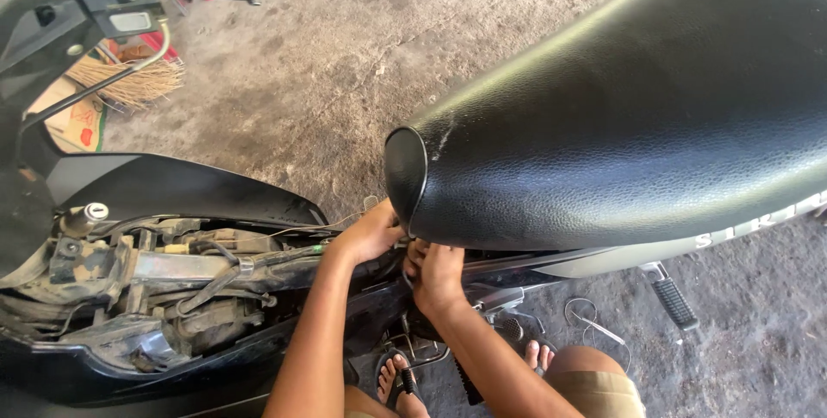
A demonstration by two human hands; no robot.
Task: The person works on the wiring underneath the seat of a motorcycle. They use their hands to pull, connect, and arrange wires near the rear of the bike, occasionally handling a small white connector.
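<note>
Head view, lower centre: left hand (369,235) and right hand (438,273) are curled, grip unclear, under the seat (620,125); wires (215,284) could be snagged.

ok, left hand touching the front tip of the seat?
Touching. The head view shows the left hand pressed against the underside of the black seat nose, no gap visible.

Rough grey concrete floor (345,65) — a straw broom (129,82), flattened cardboard (77,121) and loose wire (594,319) lie on it.

Straw broom (129,84), cardboard (76,121), concrete floor (345,56)
</note>
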